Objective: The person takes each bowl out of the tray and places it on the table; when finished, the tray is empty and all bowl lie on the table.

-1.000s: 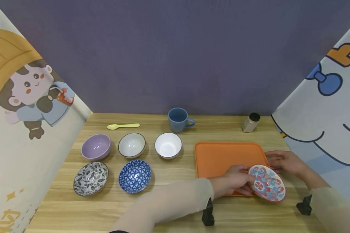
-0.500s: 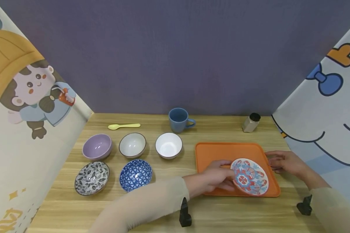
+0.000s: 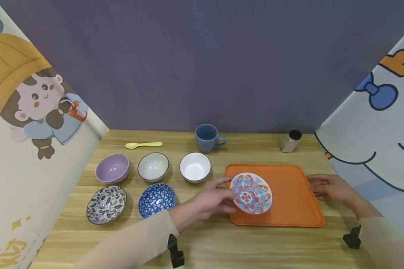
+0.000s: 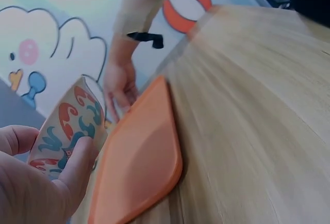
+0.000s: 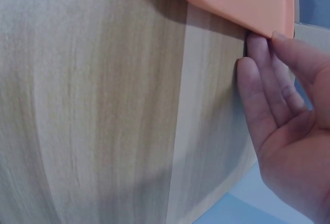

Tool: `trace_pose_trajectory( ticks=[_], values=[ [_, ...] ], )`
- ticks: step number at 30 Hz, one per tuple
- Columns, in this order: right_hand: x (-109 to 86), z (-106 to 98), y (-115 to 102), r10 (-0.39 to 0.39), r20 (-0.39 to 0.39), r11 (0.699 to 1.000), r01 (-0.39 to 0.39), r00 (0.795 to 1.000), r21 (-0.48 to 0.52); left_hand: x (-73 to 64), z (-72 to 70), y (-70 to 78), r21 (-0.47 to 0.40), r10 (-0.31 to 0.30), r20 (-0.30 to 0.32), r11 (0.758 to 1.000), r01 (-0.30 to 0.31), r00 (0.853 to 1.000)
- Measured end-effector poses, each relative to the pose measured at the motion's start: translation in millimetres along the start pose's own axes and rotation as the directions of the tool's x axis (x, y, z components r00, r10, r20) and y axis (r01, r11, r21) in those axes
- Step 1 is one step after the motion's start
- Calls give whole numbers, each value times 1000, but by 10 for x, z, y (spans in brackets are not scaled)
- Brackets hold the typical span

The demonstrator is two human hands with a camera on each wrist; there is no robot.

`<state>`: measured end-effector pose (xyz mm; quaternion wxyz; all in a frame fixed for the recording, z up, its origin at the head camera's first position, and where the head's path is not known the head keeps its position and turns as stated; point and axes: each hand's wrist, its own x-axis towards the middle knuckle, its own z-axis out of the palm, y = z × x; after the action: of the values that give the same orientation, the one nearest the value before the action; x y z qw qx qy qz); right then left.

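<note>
My left hand (image 3: 213, 200) grips a white bowl with a red and blue flower pattern (image 3: 251, 194) by its left side. The bowl hangs tilted over the left part of an orange tray (image 3: 289, 194). In the left wrist view the bowl (image 4: 69, 126) shows between thumb and fingers, and its shadow falls on the tray (image 4: 139, 157). My right hand (image 3: 331, 189) pinches the tray's right rim. In the right wrist view the thumb of that hand (image 5: 294, 110) lies on the rim, with fingertips at its underside.
Left of the tray stand a white bowl (image 3: 195, 167), a grey-white bowl (image 3: 153, 167), a purple bowl (image 3: 112, 169), a blue-patterned bowl (image 3: 157, 200) and a black-and-white leaf bowl (image 3: 106, 204). Behind are a yellow spoon (image 3: 143, 145), a blue mug (image 3: 207, 139) and a black-lidded jar (image 3: 290, 142).
My left hand has carried the patterned bowl leftward, from the tray's front right corner to above its left part. The right hand stays at the tray's right rim.
</note>
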<state>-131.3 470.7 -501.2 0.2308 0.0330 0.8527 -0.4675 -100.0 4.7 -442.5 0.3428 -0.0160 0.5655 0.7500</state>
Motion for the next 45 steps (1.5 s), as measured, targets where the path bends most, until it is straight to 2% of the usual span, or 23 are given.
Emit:
trace_pose_trajectory(
  ticks=[3, 9, 14, 19, 24, 30, 36, 45],
  values=[
    [7, -8, 13, 10, -5, 1000, -10, 1000, -9, -85, -134, 23, -10, 23, -23, 1000, -23, 999],
    [-3, 8, 13, 27, -11, 999, -27, 1000, -24, -302, -346, 0, -26, 57, -23, 998, -58, 998],
    [-10, 13, -2, 9, -13, 1000, -10, 1000, -28, -502, -460, -40, -45, 42, -71, 998, -45, 997],
    [-4, 3, -8, 0, -17, 999, -1, 1000, -54, -626, -518, -99, -63, 45, -127, 997, -53, 991],
    [-6, -2, -10, -4, -13, 997, 3, 1000, -75, -686, -545, -178, -71, 60, -179, 995, -73, 982],
    [4, 16, -12, 2, -19, 997, -3, 1000, -78, -717, -571, -315, -17, 96, -219, 995, -102, 971],
    [-4, 21, 2, 1, -20, 998, -2, 1000, -69, -686, -595, -418, -3, 110, -222, 994, -113, 969],
    [-16, 19, -20, 0, -17, 998, -1, 1000, -61, -654, -630, -492, 13, 121, -230, 993, -121, 966]
  ],
)
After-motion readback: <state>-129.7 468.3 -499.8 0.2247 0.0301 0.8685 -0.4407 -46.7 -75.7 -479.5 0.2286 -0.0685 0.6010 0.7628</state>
